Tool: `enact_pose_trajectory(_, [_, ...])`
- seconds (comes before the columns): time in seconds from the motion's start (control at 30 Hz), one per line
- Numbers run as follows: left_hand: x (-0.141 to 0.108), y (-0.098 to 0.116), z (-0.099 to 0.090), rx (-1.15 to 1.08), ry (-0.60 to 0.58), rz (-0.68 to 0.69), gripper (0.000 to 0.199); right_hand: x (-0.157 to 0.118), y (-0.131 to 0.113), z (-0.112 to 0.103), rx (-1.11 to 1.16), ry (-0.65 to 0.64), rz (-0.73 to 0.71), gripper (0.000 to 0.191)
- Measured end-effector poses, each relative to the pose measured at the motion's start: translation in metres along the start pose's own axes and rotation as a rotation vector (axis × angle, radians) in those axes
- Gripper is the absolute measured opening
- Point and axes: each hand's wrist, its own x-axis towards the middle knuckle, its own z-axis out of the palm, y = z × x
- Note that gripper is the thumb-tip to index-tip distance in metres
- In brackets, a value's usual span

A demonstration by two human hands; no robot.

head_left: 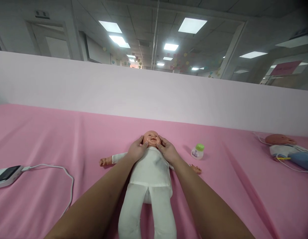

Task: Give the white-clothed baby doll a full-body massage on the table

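A baby doll (151,169) with a white cloth body lies face up, its arms spread out to both sides. My left hand (137,150) cups one side of the doll's head (152,136), its thumb resting by the cheek and chin. On the opposite side my right hand (169,151) cups the head the same way, thumb near the jaw. The fingertips of both hands are partly hidden behind the head. To the right of my right hand stands a small clear jar with a green lid (197,151).
Pink cloth (94,132) covers the surface. A white handheld device (8,176) with a cable lies at the left. Another doll in blue and white clothing (290,152), with thin tubing, lies at the far right. A low white wall (144,93) runs along the back, with glass above.
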Motion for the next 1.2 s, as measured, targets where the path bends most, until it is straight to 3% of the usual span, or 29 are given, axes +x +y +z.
enact_pose_trajectory(0.13, [0.005, -0.004, 0.005, -0.101, 0.008, -0.03, 0.064, -0.001, -0.005, -0.001, -0.022, 0.025, 0.02, 0.065])
enact_pose_trajectory(0.3, [0.001, 0.005, 0.002, -0.001, -0.007, -0.017, 0.073, -0.001, -0.009, 0.002, -0.046, 0.065, -0.003, 0.063])
enact_pose_trajectory(0.53, [-0.002, 0.016, -0.001, 0.131, -0.01, 0.004, 0.083, -0.006, -0.012, 0.01, -0.198, 0.142, 0.016, 0.087])
enact_pose_trajectory(0.7, [-0.001, 0.013, -0.001, 0.158, -0.007, 0.019, 0.081, -0.004, -0.01, 0.009, -0.211, 0.14, -0.017, 0.079])
enact_pose_trajectory(0.9, [0.004, 0.003, 0.002, 0.085, -0.001, -0.013, 0.07, 0.003, -0.002, 0.0, -0.069, 0.041, -0.023, 0.071])
enact_pose_trajectory(1.03, [0.005, 0.002, 0.002, 0.063, 0.009, -0.008, 0.064, -0.003, -0.012, -0.001, -0.164, 0.044, 0.01, 0.065])
enact_pose_trajectory(1.2, [0.0, 0.012, -0.001, 0.121, -0.006, -0.014, 0.072, -0.011, -0.019, 0.004, -0.221, 0.083, 0.009, 0.069])
